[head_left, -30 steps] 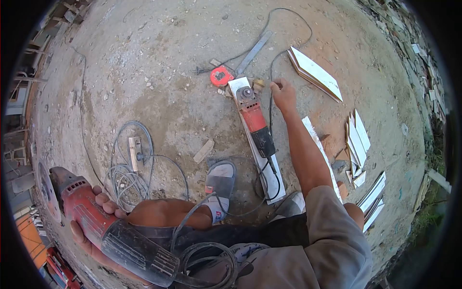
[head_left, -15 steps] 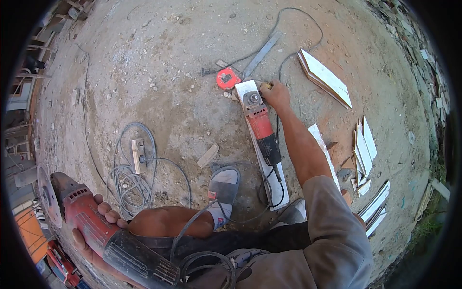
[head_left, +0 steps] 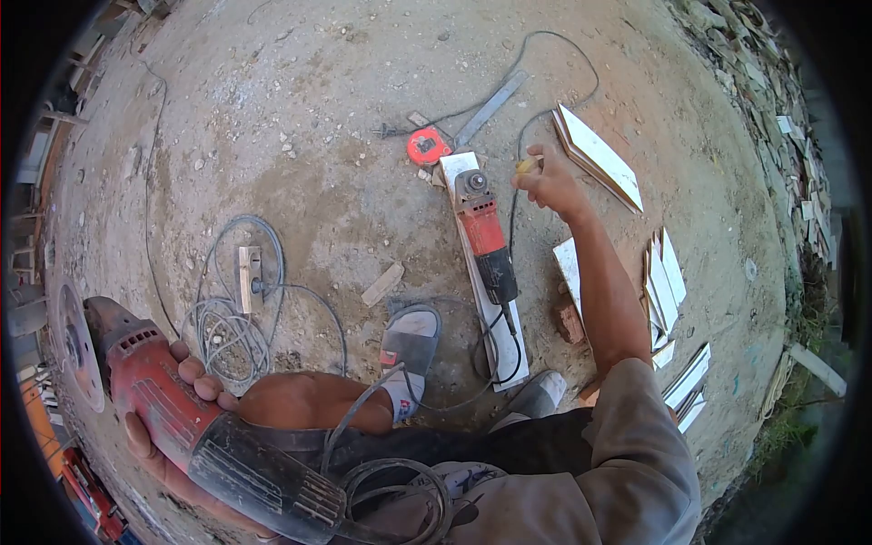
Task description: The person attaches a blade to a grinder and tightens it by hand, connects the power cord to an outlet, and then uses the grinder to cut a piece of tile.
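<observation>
My left hand (head_left: 202, 380) is wrapped round the red and black body of an angle grinder (head_left: 162, 400), whose disc (head_left: 77, 343) faces the left edge. My right hand (head_left: 552, 184) is raised over the ground, pinching a small yellowish piece (head_left: 528, 166) that I cannot identify. Left of it, a second angle grinder (head_left: 484, 234) without a disc lies on a long white strip (head_left: 509, 350). Beyond the strip's top end are a red tape measure (head_left: 425, 147) and a flat grey metal bar (head_left: 490, 107).
Stacked white pieces (head_left: 604, 162) lie to the right, with more cut strips (head_left: 665, 283) nearer. A coiled cable (head_left: 227, 350) and a socket block (head_left: 251, 280) are on the left. My sandalled foot (head_left: 411, 350) stands beside the strip. Rubble (head_left: 781, 136) borders the ground.
My right hand has moved right, away from the second grinder's head, carrying the yellowish piece. The left hand keeps its hold on the grinder. The view has shifted slightly.
</observation>
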Tool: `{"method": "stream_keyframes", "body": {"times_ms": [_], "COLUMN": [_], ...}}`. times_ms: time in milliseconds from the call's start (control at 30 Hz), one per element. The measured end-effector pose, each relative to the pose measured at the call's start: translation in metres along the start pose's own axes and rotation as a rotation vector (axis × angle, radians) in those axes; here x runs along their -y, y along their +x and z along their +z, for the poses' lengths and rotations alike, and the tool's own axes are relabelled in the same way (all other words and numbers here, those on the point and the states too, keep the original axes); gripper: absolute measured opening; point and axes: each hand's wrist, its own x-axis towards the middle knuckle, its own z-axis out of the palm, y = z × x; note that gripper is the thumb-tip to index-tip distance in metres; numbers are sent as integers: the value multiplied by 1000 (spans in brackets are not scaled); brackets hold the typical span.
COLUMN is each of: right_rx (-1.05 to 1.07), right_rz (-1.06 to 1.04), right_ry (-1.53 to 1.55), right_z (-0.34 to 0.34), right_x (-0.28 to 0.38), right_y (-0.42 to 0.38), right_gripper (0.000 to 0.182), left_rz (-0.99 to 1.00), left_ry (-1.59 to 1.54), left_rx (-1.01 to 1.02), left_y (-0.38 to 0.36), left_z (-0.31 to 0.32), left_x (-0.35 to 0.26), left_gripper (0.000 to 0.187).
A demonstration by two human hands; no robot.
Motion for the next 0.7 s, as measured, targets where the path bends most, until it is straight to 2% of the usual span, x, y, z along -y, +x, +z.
{"method": "stream_keyframes", "body": {"times_ms": [33,100,133,200,300,433,533,600,700], "right_rx": [4,13,18,96,177,230,188,214,221], "right_rz": [-3,-363,-365,-601,-494,-516,-487,-480,-449], "right_ry": [-16,-624,-634,-708,-889,-948,-1039,-1085,-1159], "right_z": [5,11,12,18,26,36,43,43,46], "right_x": [6,12,13,20,36,35,42,50,65], "right_y": [-1,-2,0,5,7,12,10,7,-3], "right_gripper": [57,54,54,49,43,41,40,40,41], "left_rz": [7,91,95,82,80,92,78,11,25], "left_ry": [-14,31,22,34,42,-4,-42,-43,-47], "left_rx": [-5,-146,-151,-169,-156,-141,-151,35,31], "left_y": [-1,-1,-2,-2,-2,-2,-2,-1,-2], "left_z": [2,8,7,6,2,3,2,-5,-5], "left_x": [2,4,3,0,-2,1,-1,-3,-2], "left_gripper": [72,73,73,74,74,75,74,72,72]}}
